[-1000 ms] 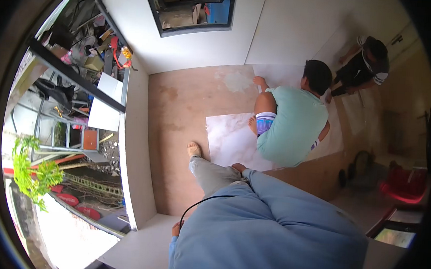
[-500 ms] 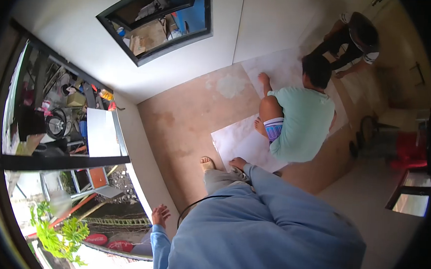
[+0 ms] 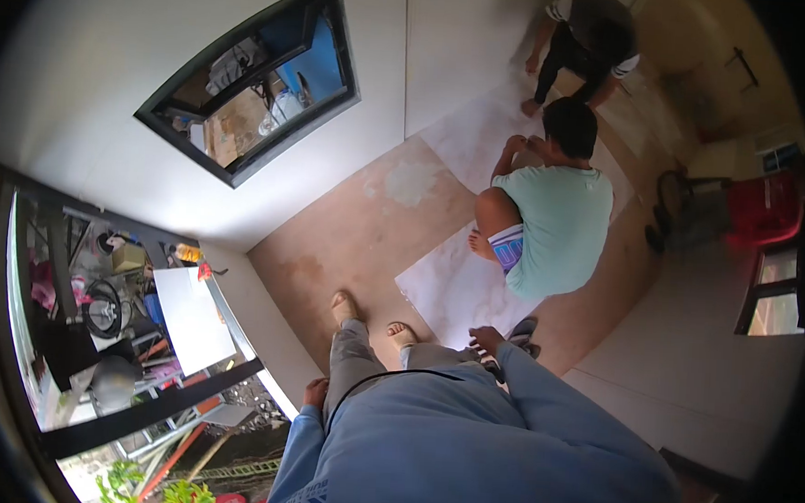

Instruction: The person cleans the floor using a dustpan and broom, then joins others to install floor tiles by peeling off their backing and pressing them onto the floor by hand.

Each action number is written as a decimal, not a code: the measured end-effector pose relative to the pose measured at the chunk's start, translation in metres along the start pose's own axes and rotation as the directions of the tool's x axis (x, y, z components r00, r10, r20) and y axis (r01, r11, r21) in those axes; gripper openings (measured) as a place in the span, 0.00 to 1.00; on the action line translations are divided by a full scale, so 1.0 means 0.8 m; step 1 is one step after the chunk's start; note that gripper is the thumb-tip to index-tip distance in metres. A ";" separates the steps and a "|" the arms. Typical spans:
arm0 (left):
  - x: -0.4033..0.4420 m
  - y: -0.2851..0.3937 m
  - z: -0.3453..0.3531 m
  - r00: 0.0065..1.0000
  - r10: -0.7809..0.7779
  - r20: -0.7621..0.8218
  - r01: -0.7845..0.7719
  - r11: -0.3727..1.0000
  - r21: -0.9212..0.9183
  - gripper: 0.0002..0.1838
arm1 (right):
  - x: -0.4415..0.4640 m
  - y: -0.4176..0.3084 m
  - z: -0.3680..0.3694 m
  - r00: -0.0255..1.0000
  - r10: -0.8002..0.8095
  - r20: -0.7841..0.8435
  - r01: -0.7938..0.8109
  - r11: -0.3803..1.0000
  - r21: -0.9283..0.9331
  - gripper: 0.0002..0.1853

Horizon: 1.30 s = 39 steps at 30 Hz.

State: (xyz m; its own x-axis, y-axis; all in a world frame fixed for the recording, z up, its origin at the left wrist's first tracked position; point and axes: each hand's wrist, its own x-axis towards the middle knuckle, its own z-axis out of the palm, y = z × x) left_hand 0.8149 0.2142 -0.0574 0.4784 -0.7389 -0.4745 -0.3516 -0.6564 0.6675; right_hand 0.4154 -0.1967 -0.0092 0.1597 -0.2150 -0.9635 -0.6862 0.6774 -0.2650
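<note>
My left hand [image 3: 316, 393] hangs low beside my left hip, near the wall under the window opening; how its fingers lie is hard to make out. My right hand [image 3: 485, 340] is in front of my body with fingers apart and nothing visible in it. Below it in view are a marbled white sheet [image 3: 437, 285] on the floor and a pair of dark slippers [image 3: 523, 334]. A co-worker in a pale green shirt [image 3: 559, 223] squats on the sheets, both hands raised together. Another person [image 3: 596, 34] bends over at the far end.
Brown bare floor [image 3: 330, 239] with a pale patch lies left of the sheets. A dark-framed window [image 3: 248, 79] is in the wall ahead. At the left, a large opening shows outdoor clutter and a white panel [image 3: 194, 318]. A red chair [image 3: 761, 211] stands at the right.
My view has shifted and my feet now show on the floor. My left hand has lowered toward my hip. The squatting co-worker has lifted a hand from the sheet; the far person's arms have moved.
</note>
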 end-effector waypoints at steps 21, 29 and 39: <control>0.392 0.160 -0.226 0.760 -0.366 0.538 0.511 0.847 -0.146 0.18 | 0.039 0.099 0.186 0.638 -0.681 -0.358 0.420 0.698 -0.579 0.16; 0.474 0.192 -0.237 0.747 -0.348 0.567 0.441 0.897 -0.031 0.17 | 0.022 0.081 0.258 0.669 -0.609 -0.426 0.313 0.751 -0.582 0.13; 0.524 0.172 -0.282 0.719 -0.390 0.575 0.489 0.872 -0.021 0.17 | 0.040 0.010 0.272 0.541 -0.702 -0.464 0.361 0.692 -0.625 0.13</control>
State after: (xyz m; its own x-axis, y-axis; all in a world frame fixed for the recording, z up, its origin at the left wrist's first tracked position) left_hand 1.1487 -0.1515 -0.0354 0.0182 -0.3633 -0.9315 -0.0557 -0.9306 0.3618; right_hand 0.5692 -0.0455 -0.0510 0.2384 -0.9181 -0.3167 -0.8609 -0.0489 -0.5064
